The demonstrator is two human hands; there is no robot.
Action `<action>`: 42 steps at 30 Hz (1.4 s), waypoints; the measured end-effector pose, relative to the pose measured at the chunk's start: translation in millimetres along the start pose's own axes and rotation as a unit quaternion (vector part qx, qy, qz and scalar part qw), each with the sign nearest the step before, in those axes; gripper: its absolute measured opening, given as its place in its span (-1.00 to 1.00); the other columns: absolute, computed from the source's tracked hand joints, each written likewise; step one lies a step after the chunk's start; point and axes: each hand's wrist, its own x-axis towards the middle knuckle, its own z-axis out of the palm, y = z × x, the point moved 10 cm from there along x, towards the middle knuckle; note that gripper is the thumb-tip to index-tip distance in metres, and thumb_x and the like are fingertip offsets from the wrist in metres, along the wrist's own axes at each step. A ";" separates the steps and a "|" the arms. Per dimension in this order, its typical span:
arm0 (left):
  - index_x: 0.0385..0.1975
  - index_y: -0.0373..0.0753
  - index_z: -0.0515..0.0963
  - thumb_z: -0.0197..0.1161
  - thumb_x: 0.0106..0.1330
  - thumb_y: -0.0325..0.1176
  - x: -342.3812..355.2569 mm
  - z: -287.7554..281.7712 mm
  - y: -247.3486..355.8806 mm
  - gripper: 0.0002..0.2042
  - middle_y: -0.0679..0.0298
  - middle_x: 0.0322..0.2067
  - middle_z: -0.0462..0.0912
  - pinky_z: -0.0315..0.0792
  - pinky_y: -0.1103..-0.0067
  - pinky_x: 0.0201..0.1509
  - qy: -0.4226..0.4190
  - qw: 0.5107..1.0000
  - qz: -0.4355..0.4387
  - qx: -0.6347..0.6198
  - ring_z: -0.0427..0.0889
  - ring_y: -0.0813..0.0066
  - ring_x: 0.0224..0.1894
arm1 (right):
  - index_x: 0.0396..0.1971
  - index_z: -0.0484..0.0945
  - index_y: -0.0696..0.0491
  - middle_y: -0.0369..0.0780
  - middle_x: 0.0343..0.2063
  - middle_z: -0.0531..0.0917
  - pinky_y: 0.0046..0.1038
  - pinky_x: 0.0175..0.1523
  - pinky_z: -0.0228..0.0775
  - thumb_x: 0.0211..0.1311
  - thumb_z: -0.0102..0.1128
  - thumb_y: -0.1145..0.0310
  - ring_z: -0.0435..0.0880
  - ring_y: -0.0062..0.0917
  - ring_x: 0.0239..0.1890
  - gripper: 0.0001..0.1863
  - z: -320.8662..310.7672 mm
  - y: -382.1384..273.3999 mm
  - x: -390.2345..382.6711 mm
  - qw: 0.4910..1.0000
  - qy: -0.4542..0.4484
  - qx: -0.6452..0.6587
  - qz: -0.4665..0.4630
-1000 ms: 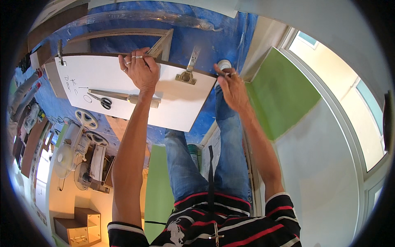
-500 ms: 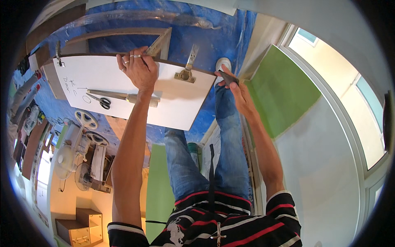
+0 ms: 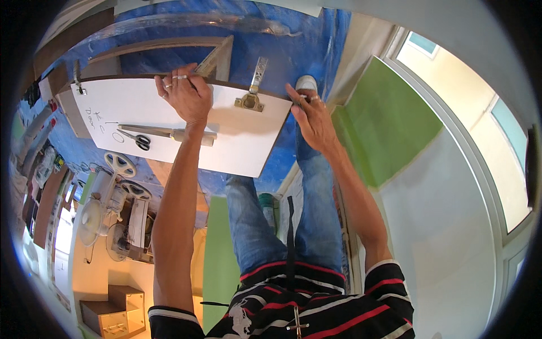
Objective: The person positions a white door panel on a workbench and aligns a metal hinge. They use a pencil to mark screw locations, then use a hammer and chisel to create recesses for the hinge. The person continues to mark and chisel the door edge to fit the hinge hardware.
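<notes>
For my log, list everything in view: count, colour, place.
Panel: one, white, upper centre
Hinges: two, metallic, panel's far edge
Scissors: one pair, black, on panel
Long tool: one, brownish, beside scissors
Frame: one, brown, beyond panel
Sheeting: one expanse, blue, floor
Spoked rings: two, pale, left
Fan: one, whitish, left
Cabinet: one, brown, lower left
Wall section: one, green, right
Window: one, pale frame, right
Container: one, green, lower centre
Clutter: uncountable, mixed, far left
Jeans: one pair, blue, lower centre
Striped shirt: one, black, bottom
Left hand: one, ringed, panel's far edge
Right hand: one, ringed, panel's right corner
</notes>
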 end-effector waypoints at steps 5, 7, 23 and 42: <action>-0.25 -0.07 0.68 -0.01 0.29 -0.35 -0.1 4.0 -3.8 -0.74 0.32 -0.27 0.73 0.00 0.09 0.53 -0.015 1.000 -0.021 -0.005 0.59 0.23 -0.08 | 0.38 0.47 -0.01 -0.04 -0.09 0.54 -0.17 0.15 0.30 0.60 -0.24 0.00 0.54 -0.19 -0.03 -0.43 7.2 7.0 -0.9 0.996 -0.054 0.004 0.064; -0.24 -0.06 0.69 0.00 0.30 -0.34 -1.3 4.0 -4.3 -0.74 0.32 -0.27 0.73 -0.02 0.10 0.54 -0.026 0.999 -0.025 0.005 0.60 0.24 -0.06 | 0.37 0.49 -0.08 0.01 -0.08 0.56 -0.07 0.19 0.33 0.52 -0.08 0.11 0.57 -0.09 -0.01 -0.49 -5.0 -2.5 1.7 1.000 0.008 0.019 0.022; -0.25 -0.07 0.70 0.00 0.30 -0.33 1.0 3.3 -3.4 -0.73 0.31 -0.24 0.73 -0.03 0.08 0.54 -0.016 1.000 -0.023 -0.002 0.59 0.24 -0.03 | 0.45 0.36 0.03 -0.15 0.07 0.60 -0.38 0.20 0.30 0.59 -0.26 -0.17 0.55 -0.47 0.01 -0.30 -9.2 51.8 11.5 0.952 0.075 0.275 0.115; -0.24 -0.06 0.68 0.01 0.28 -0.35 -0.3 3.8 -3.6 -0.75 0.35 -0.29 0.71 -0.02 0.09 0.54 -0.017 1.000 -0.022 -0.006 0.58 0.30 -0.10 | 0.47 0.26 0.16 -0.12 0.21 0.58 -0.40 0.22 0.34 0.54 -0.08 -0.16 0.53 -0.50 0.00 -0.22 1.9 20.6 -20.3 0.945 0.011 0.322 0.045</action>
